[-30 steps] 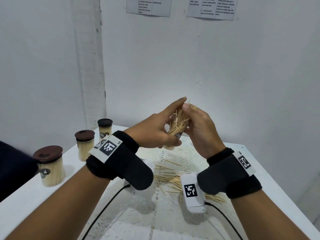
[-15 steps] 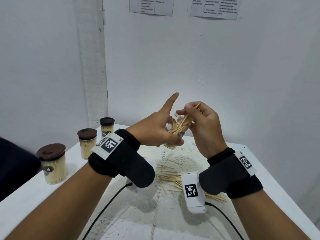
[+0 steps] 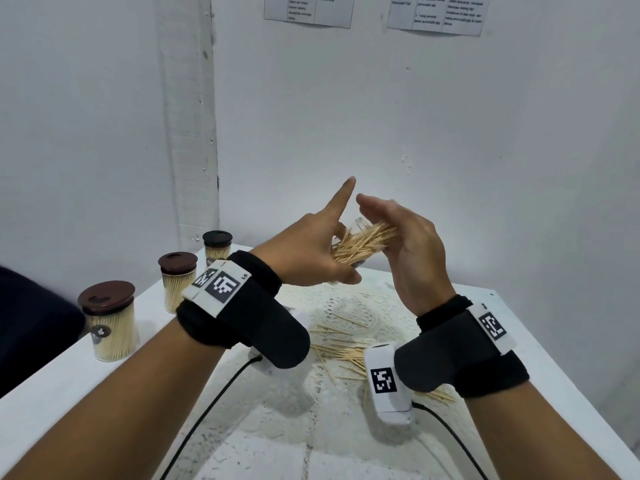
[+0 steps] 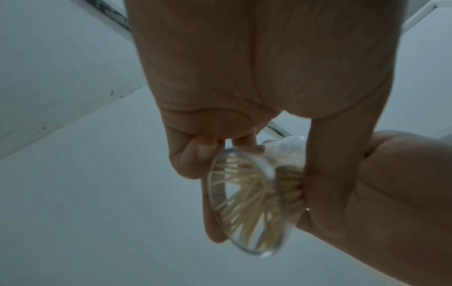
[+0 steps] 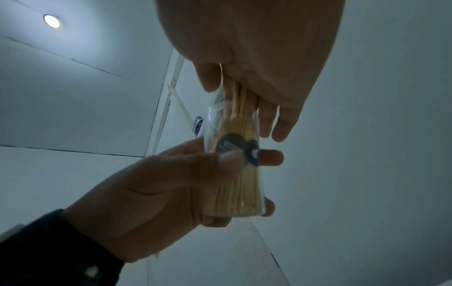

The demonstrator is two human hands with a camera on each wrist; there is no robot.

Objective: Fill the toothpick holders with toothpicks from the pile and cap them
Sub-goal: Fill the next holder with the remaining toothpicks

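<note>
The right hand (image 3: 412, 251) had opened, its flat palm now pressing the toothpicks (image 3: 363, 242) into the clear holder (image 5: 233, 164) that the left hand (image 3: 304, 252) gripped tilted above the table (image 3: 519, 341). Pile (image 3: 343, 344) lay at 6 o'clock below; capping came next, I judged.

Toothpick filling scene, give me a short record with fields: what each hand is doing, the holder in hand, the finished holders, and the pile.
left hand: grips the clear plastic toothpick holder, tilted, index finger pointing up
right hand: fingers straight, pressing the bundle of wooden toothpicks into the holder's mouth
holder in hand: partly filled, no cap, toothpick ends sticking out
finished holders: three brown-capped clear holders standing in a row on the white table, left side
pile: loose wooden toothpicks on the white lace mat
</note>
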